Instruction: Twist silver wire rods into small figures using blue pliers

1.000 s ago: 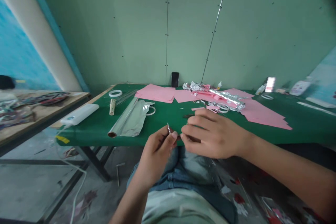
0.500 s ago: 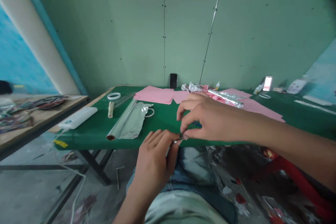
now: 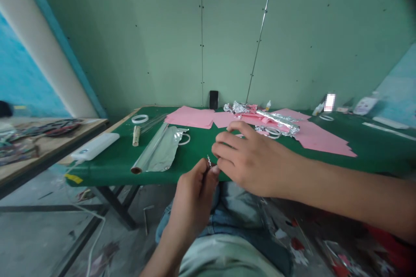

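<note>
My left hand (image 3: 195,186) is closed in a pinch at the table's front edge. From its thumb and forefinger a small twisted strip of silver foil (image 3: 209,162) sticks up; its lower end is hidden in the grip. Right beside it, my right hand (image 3: 247,156) shows its back, with fingers loosely bent and apart and the thumb hidden behind them. Its lower fingertips come close to the left thumb, and I cannot tell whether they touch. Nothing shows in the right fingers. Behind that hand lie white rings with foil (image 3: 272,132).
A foil roll (image 3: 159,151) lies left of my hands on the green table (image 3: 107,169). Pink paper sheets (image 3: 191,117) and crumpled foil (image 3: 240,107) are farther back. A dark phone (image 3: 213,99) leans on the wall. A white power bank (image 3: 95,146) sits at left.
My right hand has turned its back toward me, and its thumb and forefinger have left the pinch at the left fingertips. The foil strip now points upward from my left hand.
</note>
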`<state>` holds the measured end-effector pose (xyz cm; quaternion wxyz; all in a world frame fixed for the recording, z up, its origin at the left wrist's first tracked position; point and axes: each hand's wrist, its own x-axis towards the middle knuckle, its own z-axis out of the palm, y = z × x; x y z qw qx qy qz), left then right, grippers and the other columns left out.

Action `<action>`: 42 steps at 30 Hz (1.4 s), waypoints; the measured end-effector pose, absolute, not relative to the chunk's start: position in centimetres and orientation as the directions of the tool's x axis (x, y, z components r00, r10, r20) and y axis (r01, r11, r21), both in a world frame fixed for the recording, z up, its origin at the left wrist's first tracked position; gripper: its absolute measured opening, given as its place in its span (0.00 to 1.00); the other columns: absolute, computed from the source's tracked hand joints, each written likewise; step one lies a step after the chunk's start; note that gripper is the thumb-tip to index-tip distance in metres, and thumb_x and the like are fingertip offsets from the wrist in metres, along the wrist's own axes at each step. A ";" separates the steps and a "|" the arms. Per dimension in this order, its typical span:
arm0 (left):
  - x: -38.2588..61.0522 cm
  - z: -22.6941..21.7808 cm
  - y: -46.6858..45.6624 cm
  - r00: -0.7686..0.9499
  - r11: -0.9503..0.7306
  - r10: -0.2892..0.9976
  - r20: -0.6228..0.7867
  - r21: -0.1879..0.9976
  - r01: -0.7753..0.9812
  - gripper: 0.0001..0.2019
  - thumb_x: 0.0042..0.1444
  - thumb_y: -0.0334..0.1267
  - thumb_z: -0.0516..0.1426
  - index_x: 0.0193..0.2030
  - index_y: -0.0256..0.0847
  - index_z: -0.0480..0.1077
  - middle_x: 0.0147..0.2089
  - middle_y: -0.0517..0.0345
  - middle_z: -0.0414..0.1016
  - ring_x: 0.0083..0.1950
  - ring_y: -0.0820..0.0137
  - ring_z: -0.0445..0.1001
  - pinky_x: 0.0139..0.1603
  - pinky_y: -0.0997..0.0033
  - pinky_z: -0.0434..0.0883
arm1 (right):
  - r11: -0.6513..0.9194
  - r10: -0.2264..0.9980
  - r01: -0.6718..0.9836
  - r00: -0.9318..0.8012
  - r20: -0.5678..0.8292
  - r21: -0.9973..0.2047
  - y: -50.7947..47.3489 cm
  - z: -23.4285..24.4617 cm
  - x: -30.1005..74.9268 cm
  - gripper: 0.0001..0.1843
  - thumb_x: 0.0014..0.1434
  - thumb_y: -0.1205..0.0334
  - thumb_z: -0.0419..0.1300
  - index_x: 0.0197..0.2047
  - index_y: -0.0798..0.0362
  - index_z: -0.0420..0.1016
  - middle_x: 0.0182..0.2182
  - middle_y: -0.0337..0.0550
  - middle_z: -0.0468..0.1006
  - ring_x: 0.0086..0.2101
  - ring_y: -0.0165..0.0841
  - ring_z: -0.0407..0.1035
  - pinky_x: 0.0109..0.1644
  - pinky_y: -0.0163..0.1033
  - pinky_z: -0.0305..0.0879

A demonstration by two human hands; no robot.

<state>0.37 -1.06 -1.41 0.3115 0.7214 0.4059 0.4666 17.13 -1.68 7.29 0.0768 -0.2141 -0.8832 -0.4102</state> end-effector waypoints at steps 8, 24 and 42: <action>1.5 -1.5 -1.0 0.251 -0.258 0.901 0.354 0.902 -0.345 0.10 0.65 0.42 0.53 0.34 0.41 0.61 0.23 0.68 0.58 0.25 0.76 0.54 0.28 0.75 0.59 | 0.667 0.366 0.565 -0.816 0.447 0.485 -1.2 7.1 18.3 0.11 0.65 0.69 0.54 0.34 0.54 0.76 0.37 0.45 0.77 0.44 0.40 0.65 0.52 0.48 0.57; 1.5 -2.1 0.6 0.051 -0.353 0.909 0.413 0.830 -0.431 0.07 0.62 0.40 0.59 0.37 0.42 0.64 0.23 0.69 0.60 0.24 0.78 0.58 0.29 0.76 0.61 | 0.701 0.367 0.690 -0.567 0.738 0.181 0.6 6.8 21.2 0.11 0.68 0.62 0.53 0.47 0.48 0.76 0.45 0.43 0.79 0.47 0.37 0.69 0.54 0.47 0.62; 0.6 -1.7 -1.4 0.236 -0.197 0.904 0.356 0.837 -0.510 0.06 0.60 0.40 0.61 0.38 0.41 0.70 0.28 0.59 0.77 0.31 0.73 0.72 0.30 0.77 0.67 | 0.129 0.972 0.973 -0.086 0.217 -0.192 13.6 -11.6 27.1 0.37 0.62 0.40 0.53 0.69 0.47 0.58 0.64 0.56 0.64 0.63 0.54 0.55 0.64 0.58 0.51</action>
